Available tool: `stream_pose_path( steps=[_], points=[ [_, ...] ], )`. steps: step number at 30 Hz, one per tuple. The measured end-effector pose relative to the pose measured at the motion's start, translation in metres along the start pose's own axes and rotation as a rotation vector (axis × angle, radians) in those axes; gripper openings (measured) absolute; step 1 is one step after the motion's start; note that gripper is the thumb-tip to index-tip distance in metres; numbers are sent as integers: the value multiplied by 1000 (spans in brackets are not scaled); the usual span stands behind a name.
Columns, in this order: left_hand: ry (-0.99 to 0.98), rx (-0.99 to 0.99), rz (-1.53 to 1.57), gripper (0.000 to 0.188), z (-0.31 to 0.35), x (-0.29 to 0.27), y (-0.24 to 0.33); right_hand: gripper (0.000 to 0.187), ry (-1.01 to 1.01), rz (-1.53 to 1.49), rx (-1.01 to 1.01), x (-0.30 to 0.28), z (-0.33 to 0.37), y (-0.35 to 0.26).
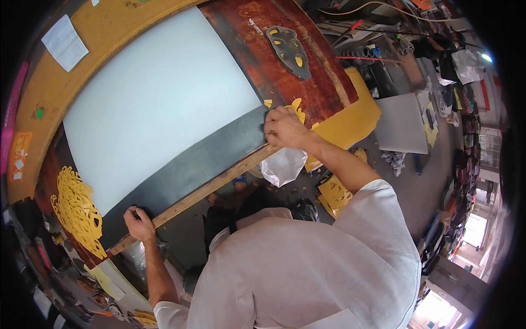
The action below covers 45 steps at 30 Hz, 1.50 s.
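Observation:
A long dark grey sheet point(192, 159) lies along the near edge of a smooth white board point(164, 93). My left hand point(139, 223) is closed at the near edge of the dark sheet, toward its left end, with the fingers curled in. At the sheet's right end my right hand point(286, 129) is also closed, its fingers bent over the edge and partly hidden. Small yellow cut pieces point(296, 105) lie just beyond the right hand. Left of the board, a heap of yellow cut-out scraps point(76, 208) sits on the reddish-brown table surface point(323, 93).
A dark sole-shaped piece with yellow parts in it point(289, 52) lies at the far right of the table. A yellow machine beam point(104, 46) crosses behind the board. Below the right hand hangs a white bag point(284, 166); a yellow sheet point(350, 120) and a grey panel point(401, 123) stand rightward.

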<state>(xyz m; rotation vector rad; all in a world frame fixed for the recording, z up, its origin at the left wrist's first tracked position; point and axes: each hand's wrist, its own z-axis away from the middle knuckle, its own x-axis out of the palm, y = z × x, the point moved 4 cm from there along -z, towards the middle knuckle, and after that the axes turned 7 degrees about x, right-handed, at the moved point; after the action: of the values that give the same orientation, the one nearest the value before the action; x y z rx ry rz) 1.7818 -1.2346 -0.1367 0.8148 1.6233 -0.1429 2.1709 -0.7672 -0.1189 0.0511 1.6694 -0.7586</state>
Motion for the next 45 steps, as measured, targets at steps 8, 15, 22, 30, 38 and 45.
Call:
stream_pose_path(
  steps=[8, 15, 22, 30, 38, 45],
  points=[
    [33, 4, 80, 22, 1, -3, 5, 19, -41, 5, 81, -58, -3, 54],
    [4, 28, 35, 22, -1, -4, 7, 24, 93, -46, 68, -17, -50, 41],
    [12, 5, 52, 22, 1, -4, 5, 18, -88, 46, 223, -54, 7, 93],
    [-6, 47, 10, 21, -2, -2, 4, 55, 304, 195, 483, -7, 46, 95],
    [2, 67, 25, 21, -2, -2, 3, 37, 336, 104, 367, 8, 130, 48],
    [-34, -16, 39, 21, -2, -3, 1, 24, 398, -28, 246, -36, 93, 35]
  ],
)
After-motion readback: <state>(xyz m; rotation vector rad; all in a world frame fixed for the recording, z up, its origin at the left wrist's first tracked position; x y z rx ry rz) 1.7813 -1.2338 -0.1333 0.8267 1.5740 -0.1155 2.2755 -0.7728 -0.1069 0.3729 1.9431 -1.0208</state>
